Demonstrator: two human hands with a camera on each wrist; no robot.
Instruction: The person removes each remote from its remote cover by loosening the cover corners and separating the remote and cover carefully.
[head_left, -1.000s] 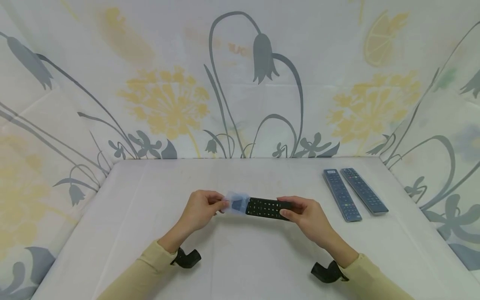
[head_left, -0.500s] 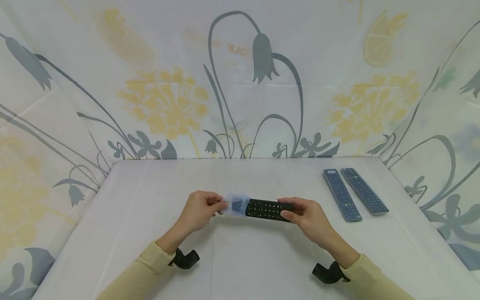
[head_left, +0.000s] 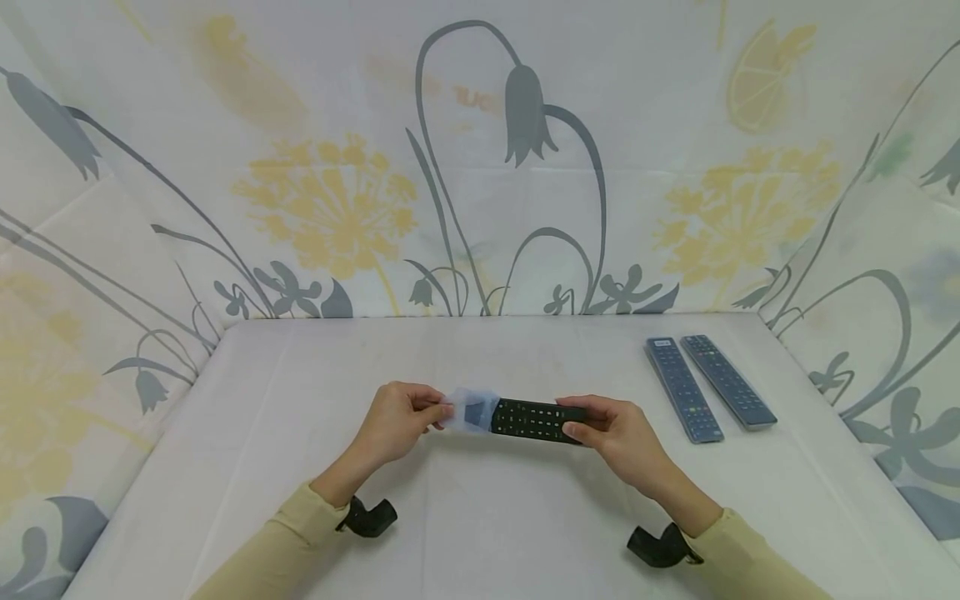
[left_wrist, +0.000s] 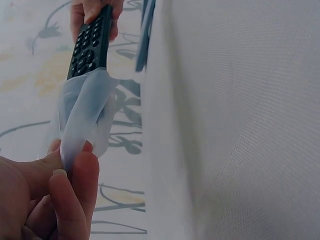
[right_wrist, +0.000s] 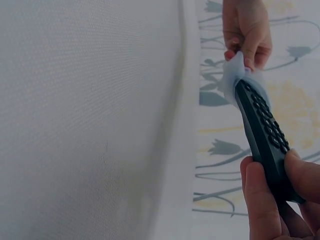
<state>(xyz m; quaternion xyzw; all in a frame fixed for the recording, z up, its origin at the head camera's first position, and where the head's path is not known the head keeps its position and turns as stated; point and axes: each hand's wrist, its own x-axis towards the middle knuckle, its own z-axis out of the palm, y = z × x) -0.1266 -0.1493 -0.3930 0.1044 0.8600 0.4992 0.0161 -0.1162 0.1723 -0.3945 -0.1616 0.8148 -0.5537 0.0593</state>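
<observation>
Black remote [head_left: 528, 419] is hovering over the table [head_left: 487, 517], one end in a cloudy bag [head_left: 478, 410]. Left hand [head_left: 401, 422] is pinching the bag; right hand [head_left: 618, 433] is gripping the remote. Sliding the bag seems the step, next needing gentle tugs.

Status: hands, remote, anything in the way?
Left hand pinches translucent cover; right hand grips black remote. Remote partly inside cover. Nothing seen blocking; two other remotes lie off right.

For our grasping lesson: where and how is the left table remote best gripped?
Probably the near end of the left remote, pinching its long edges from above: it lies flat and slim, and its gap to the right remote looks widest there.
</observation>
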